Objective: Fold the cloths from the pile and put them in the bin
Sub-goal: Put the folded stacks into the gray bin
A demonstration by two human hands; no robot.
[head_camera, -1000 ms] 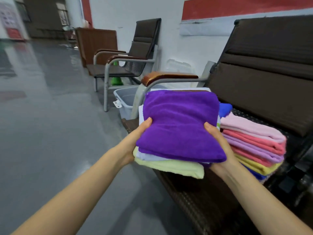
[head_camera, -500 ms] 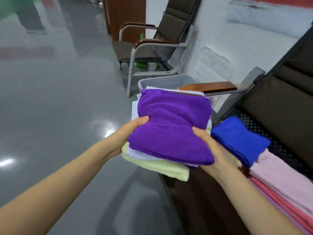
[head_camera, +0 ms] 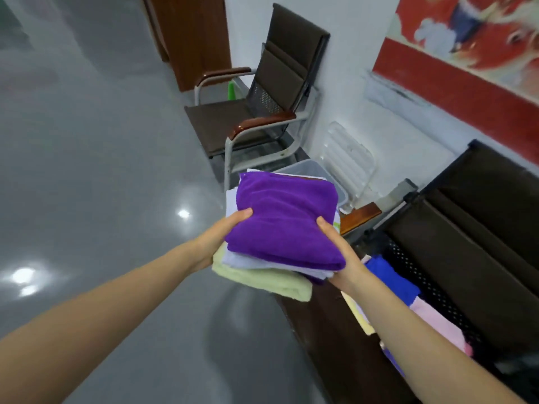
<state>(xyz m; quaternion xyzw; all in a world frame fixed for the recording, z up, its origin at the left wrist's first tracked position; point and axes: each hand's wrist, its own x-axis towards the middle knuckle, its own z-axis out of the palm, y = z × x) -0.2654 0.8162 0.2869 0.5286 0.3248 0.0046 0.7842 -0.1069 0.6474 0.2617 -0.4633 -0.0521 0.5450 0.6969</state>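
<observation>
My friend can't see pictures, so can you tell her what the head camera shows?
Two hands, left hand and right hand, hold a stack of folded cloths, purple on top, over a grey floor. A pale bin sits just beyond the stack, and more folded cloths lie on a brown bench at right.

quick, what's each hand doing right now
Left hand: grips the left side of the stack of folded cloths.
Right hand: grips the right side of the same stack.

open grey floor (head_camera: 87, 170) left, bin (head_camera: 309, 170) ahead behind wooden armrest (head_camera: 360, 215), chair (head_camera: 262, 112) beyond
</observation>
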